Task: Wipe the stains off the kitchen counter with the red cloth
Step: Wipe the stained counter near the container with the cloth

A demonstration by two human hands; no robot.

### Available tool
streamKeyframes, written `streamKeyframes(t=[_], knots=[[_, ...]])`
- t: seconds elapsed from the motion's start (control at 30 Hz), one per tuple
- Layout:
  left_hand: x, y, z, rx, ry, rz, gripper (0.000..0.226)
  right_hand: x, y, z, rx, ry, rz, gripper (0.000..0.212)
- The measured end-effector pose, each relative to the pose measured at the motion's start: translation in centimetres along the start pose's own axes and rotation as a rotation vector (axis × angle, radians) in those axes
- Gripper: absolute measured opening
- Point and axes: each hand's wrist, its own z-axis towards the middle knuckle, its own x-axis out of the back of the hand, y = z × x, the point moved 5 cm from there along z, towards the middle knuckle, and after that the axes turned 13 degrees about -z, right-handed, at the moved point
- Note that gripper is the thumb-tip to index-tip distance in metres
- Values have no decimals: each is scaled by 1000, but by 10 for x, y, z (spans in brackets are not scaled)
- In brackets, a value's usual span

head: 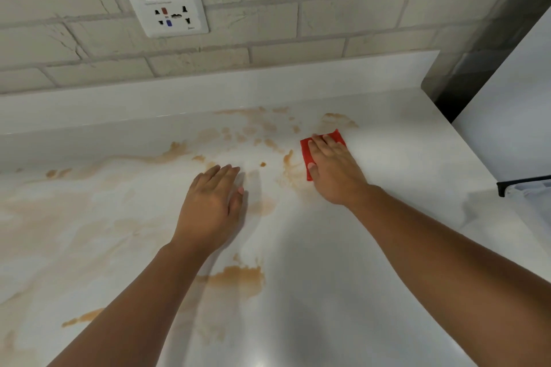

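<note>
The white kitchen counter [372,247] carries orange-brown stains: a scatter of spots near the back [256,125], a larger patch close to me [238,277] and faint smears at the left. My right hand [334,170] lies flat on the folded red cloth [307,152] and presses it onto the counter at the right edge of the stains. Most of the cloth is hidden under the hand. My left hand [214,199] rests palm down on the counter, fingers together, holding nothing.
A brick-pattern wall with a white socket plate [168,13] rises behind a low white backsplash [208,98]. A white appliance side [512,116] stands at the right, past the counter's end. A dark-edged object [524,185] pokes in at the right edge.
</note>
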Motion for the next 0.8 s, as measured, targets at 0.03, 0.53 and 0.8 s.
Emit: streamKeyframes(t=[0.03, 0.53, 0.8], knots=[[1, 0, -2, 9, 3, -9, 47, 3, -12, 3, 18, 7, 12, 58], [11, -6, -25, 73, -3, -54, 50, -6, -10, -59, 218, 59, 16, 61], [25, -9, -24, 81, 46, -66, 49, 3, -43, -19, 10, 2, -15, 58]])
